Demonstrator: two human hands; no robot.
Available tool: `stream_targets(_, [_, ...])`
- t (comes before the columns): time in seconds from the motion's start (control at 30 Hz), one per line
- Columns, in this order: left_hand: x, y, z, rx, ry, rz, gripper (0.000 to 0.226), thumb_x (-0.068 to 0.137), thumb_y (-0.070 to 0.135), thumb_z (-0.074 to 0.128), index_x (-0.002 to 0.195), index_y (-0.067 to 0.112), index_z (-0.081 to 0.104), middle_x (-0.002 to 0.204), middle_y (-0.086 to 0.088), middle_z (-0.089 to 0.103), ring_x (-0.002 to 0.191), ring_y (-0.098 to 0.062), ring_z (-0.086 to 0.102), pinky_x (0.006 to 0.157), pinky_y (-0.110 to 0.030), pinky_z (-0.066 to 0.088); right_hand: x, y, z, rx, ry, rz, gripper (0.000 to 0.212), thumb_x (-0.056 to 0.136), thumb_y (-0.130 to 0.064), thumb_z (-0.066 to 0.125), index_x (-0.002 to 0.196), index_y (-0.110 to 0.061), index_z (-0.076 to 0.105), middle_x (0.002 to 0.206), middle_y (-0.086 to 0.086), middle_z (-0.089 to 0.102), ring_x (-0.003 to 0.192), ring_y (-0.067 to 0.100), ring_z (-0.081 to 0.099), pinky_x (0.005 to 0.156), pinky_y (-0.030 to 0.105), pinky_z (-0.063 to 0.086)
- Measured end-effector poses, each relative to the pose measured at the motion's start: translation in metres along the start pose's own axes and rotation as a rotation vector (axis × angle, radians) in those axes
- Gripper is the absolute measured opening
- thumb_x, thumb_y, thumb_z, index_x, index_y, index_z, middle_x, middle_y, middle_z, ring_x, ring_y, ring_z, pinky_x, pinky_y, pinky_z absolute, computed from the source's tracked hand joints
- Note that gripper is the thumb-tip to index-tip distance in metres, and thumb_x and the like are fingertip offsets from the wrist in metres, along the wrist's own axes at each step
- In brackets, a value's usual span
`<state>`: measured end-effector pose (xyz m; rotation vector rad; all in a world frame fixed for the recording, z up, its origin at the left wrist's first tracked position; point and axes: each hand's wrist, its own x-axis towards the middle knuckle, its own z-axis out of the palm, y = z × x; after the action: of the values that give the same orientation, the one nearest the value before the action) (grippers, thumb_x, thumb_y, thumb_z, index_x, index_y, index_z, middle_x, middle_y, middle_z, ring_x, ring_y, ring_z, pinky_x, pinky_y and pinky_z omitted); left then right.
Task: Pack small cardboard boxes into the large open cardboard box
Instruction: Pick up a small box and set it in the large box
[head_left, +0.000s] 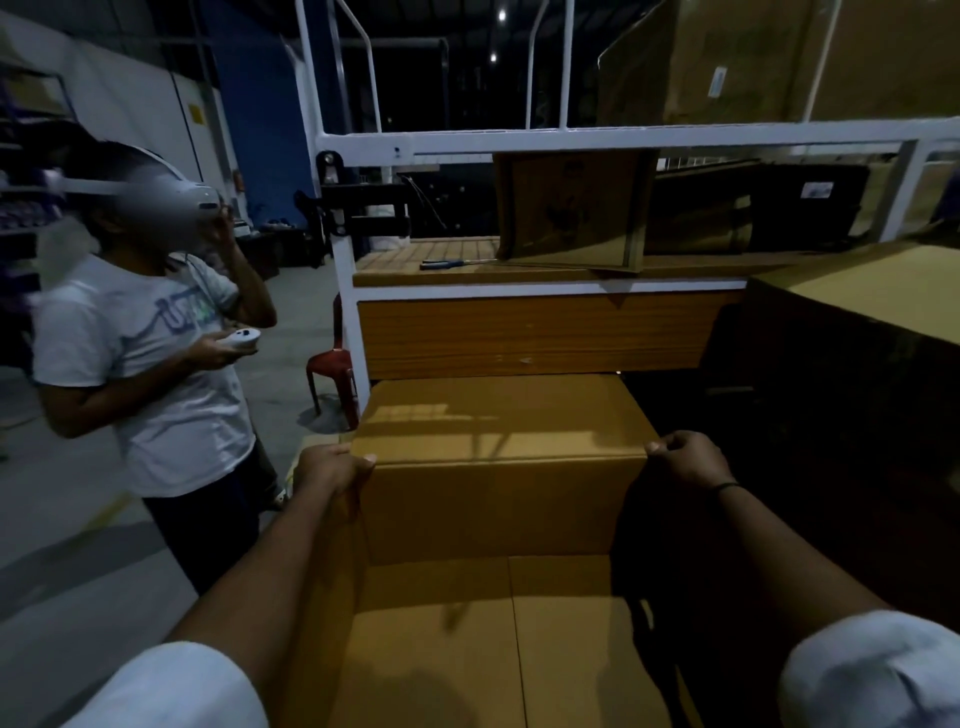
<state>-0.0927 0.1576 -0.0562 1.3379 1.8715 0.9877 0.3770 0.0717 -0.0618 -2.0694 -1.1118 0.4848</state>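
The large open cardboard box (322, 597) stands right below me, its bare floor with a centre seam showing. At its far end, across the full width, sits a smaller brown cardboard box (498, 499); I see its top and near face. My left hand (332, 467) grips its top left corner with the thumb on top. My right hand (685, 460) pinches the top right corner. Both forearms reach down over the large box's side walls. The right wall lies in deep shadow.
A person in a white T-shirt (150, 364) with a headset and a controller stands close on the left. Ahead is a white-framed wooden workbench (530, 338) with a leaning carton (571, 208) and a tool on it. A red stool (332, 374) stands beside it. Another carton (872, 291) is at right.
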Motion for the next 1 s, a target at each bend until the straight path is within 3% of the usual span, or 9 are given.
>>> stream_targets(0.17, [-0.008,-0.003,-0.006,-0.077,-0.020,-0.019,0.056,0.078,0.028,0.089,0.129,0.011,0.071,0.128,-0.015,0.069,0.111,-0.036,0.066,0.086,-0.038,0.054,-0.011,0.003,-0.001,0.015,0.020,-0.002,0.014,0.097,-0.028,0.070,0.096,-0.015,0.066,0.105,0.009,0.068,0.095,0.022,0.061,0.084,0.039,0.050])
stream_targets(0.27, [0.000,-0.015,-0.007,-0.189,-0.080,-0.048,0.055,0.074,0.021,0.092,0.125,0.015,0.073,0.123,-0.015,0.071,0.102,-0.035,0.068,0.089,-0.047,0.058,-0.018,0.004,-0.003,0.007,0.025,-0.005,0.013,0.096,-0.029,0.070,0.091,-0.020,0.062,0.104,0.007,0.067,0.093,0.021,0.061,0.087,0.041,0.052])
stream_targets(0.37, [-0.002,-0.022,-0.012,-0.290,-0.078,-0.063,0.032,0.076,0.003,0.087,0.103,0.018,0.076,0.105,-0.009,0.073,0.092,-0.035,0.070,0.084,-0.051,0.060,-0.025,0.002,-0.007,-0.037,0.025,-0.052,0.013,0.098,-0.025,0.068,0.103,-0.015,0.061,0.108,0.007,0.063,0.096,0.022,0.057,0.082,0.035,0.045])
stream_targets(0.47, [-0.017,-0.026,-0.014,-0.239,-0.024,0.046,0.009,0.077,0.014,0.078,0.084,0.010,0.073,0.086,-0.016,0.074,0.082,-0.036,0.069,0.076,-0.048,0.059,-0.032,0.002,-0.009,-0.092,0.014,-0.124,0.030,0.099,-0.017,0.065,0.128,-0.009,0.060,0.121,0.013,0.063,0.115,0.032,0.060,0.093,0.042,0.048])
stream_targets(0.53, [-0.025,-0.028,-0.011,-0.080,0.000,0.198,0.028,0.072,0.028,0.069,0.078,0.001,0.066,0.080,-0.019,0.069,0.080,-0.036,0.066,0.069,-0.047,0.054,-0.036,0.002,-0.009,-0.113,0.016,-0.150,0.031,0.099,-0.014,0.064,0.129,-0.008,0.060,0.125,0.015,0.064,0.116,0.035,0.060,0.094,0.044,0.049])
stream_targets(0.63, [-0.025,-0.020,-0.006,0.072,0.003,0.290,0.028,0.083,0.015,0.076,0.107,0.002,0.069,0.108,-0.022,0.070,0.098,-0.039,0.065,0.080,-0.047,0.052,-0.037,0.005,-0.006,-0.126,0.048,-0.183,0.027,0.100,-0.018,0.063,0.127,-0.013,0.059,0.125,0.013,0.065,0.111,0.031,0.061,0.090,0.041,0.051])
stream_targets(0.73, [-0.024,-0.013,0.001,0.105,0.018,0.285,0.047,0.093,0.016,0.073,0.137,0.010,0.057,0.130,-0.015,0.066,0.115,-0.039,0.062,0.089,-0.042,0.050,-0.036,0.001,-0.002,-0.177,0.100,-0.135,0.031,0.102,-0.024,0.061,0.131,-0.015,0.054,0.124,0.011,0.064,0.100,0.026,0.060,0.082,0.038,0.051])
stream_targets(0.83, [-0.022,-0.011,0.007,0.112,0.057,0.345,0.049,0.095,0.019,0.070,0.142,0.015,0.054,0.132,-0.013,0.066,0.117,-0.038,0.062,0.089,-0.041,0.050,-0.031,-0.004,0.002,-0.198,0.148,-0.084,0.042,0.101,-0.030,0.061,0.140,-0.017,0.050,0.128,0.012,0.063,0.108,0.028,0.063,0.084,0.040,0.054])
stream_targets(1.0, [-0.016,-0.007,0.010,0.106,0.154,0.295,0.049,0.095,0.018,0.070,0.142,0.012,0.058,0.132,-0.018,0.066,0.118,-0.039,0.062,0.094,-0.045,0.053,-0.021,-0.003,0.007,-0.203,0.159,-0.157,0.049,0.100,-0.031,0.061,0.147,-0.033,0.045,0.132,0.007,0.064,0.113,0.027,0.063,0.088,0.042,0.056])
